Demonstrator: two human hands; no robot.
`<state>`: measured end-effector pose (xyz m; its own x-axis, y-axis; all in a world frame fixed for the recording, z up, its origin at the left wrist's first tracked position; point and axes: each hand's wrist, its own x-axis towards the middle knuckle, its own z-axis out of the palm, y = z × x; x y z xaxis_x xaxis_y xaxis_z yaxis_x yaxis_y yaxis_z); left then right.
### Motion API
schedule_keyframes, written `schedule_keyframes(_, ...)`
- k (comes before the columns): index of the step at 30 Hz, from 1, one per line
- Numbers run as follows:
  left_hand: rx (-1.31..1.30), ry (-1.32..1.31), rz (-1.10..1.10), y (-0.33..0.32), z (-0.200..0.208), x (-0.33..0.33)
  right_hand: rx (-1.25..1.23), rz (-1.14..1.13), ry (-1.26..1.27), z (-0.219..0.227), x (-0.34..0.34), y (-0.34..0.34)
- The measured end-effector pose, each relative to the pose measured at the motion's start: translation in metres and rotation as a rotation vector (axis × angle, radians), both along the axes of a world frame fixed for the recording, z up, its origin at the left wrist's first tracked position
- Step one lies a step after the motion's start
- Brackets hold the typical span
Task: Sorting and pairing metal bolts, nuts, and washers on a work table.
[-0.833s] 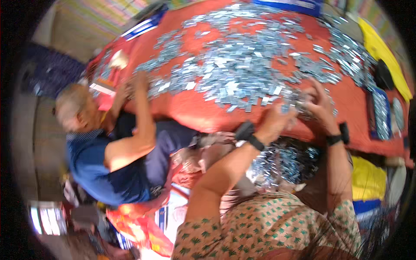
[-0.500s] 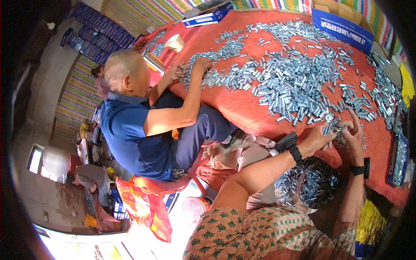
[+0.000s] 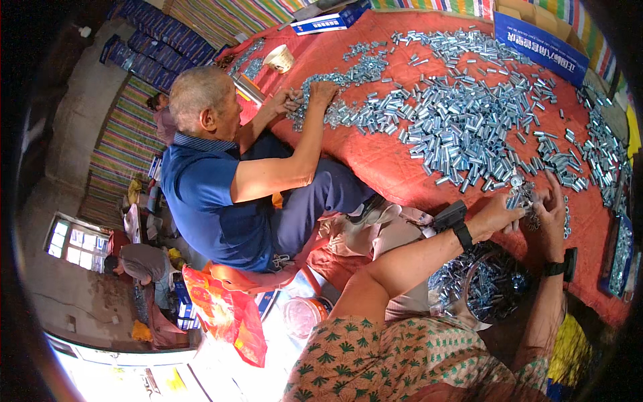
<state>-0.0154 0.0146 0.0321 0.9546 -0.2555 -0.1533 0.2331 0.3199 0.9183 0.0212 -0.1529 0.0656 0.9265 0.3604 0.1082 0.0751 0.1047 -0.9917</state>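
Observation:
My left hand (image 3: 497,216) is closed around a few small shiny metal sleeves (image 3: 514,199), held just over the near edge of the red-covered table (image 3: 375,161). Close against it, my right hand (image 3: 552,213) has its thumb and fingers bent inward at the same pieces, its index finger raised. What the right fingertips pinch is too small to make out. Beyond both hands spreads a big heap of loose metal sleeves (image 3: 462,127). Small metal rings (image 3: 567,218) lie on the cloth beside my right hand. Below my forearms a container (image 3: 492,285) holds many dark metal parts.
At my left a seated co-worker (image 3: 214,181) in a blue shirt handles small washers (image 3: 348,77) with both hands. A blue carton (image 3: 539,43) stands at the far right, a blue tray (image 3: 616,258) of metal parts at the right edge. A white cup (image 3: 278,59) sits farther back.
The whole view has shifted slightly, so most things sit a little farther right. My hands stay together over the table edge, with only small finger movements.

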Motion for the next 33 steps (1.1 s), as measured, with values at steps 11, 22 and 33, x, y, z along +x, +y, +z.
schedule_keyframes(11,-0.021,0.101,0.029,0.018,-0.006,0.001,-0.039,0.09,0.001,0.005,0.006,-0.002)
schedule_keyframes(22,0.005,0.184,-0.029,0.009,0.0,-0.005,-0.194,-0.104,-0.174,-0.029,0.007,-0.006)
schedule_keyframes(33,0.403,0.087,-0.21,0.043,0.026,-0.005,-0.623,-0.37,-0.473,-0.018,0.067,-0.045)
